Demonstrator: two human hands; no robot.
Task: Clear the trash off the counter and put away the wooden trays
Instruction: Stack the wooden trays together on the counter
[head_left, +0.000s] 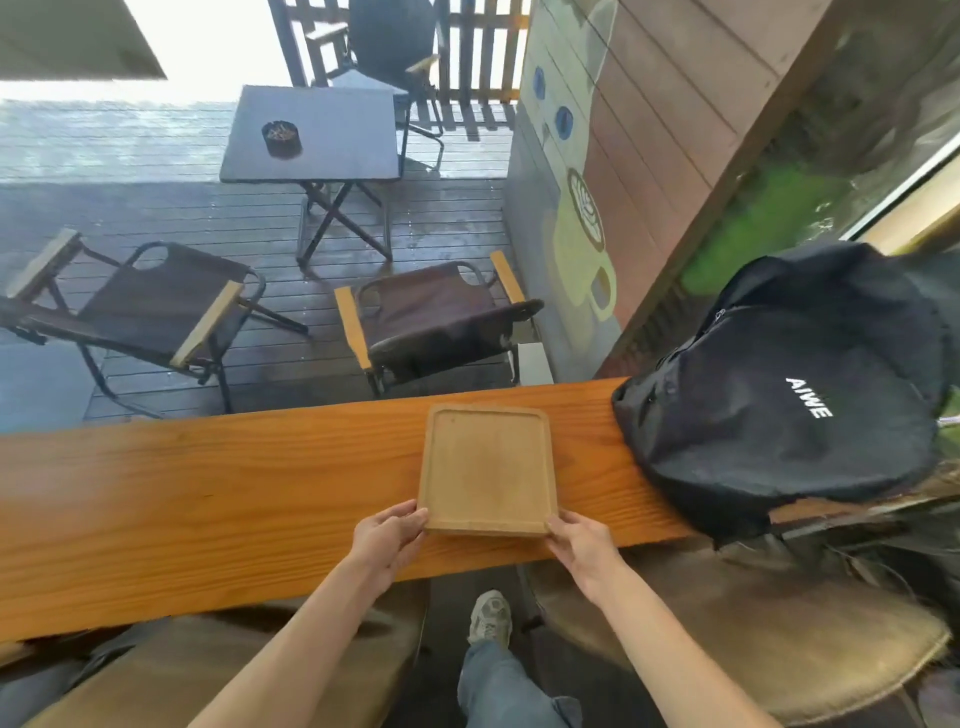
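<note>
A pale wooden tray (487, 467) with a raised rim lies across the orange-brown wooden counter (208, 493), its bed bare. My left hand (387, 540) grips the tray's near left corner, thumb on the rim. At the near right corner my right hand (579, 543) holds on the same way. The tray's near edge sits close to the counter's front edge. No trash shows on the counter.
A black backpack (784, 400) rests on the counter's right end, close to the tray. Two round stools (769, 639) stand under the counter by my leg. Beyond the counter are folding chairs (431, 317) and a dark table (311, 135) with an ashtray (281, 136).
</note>
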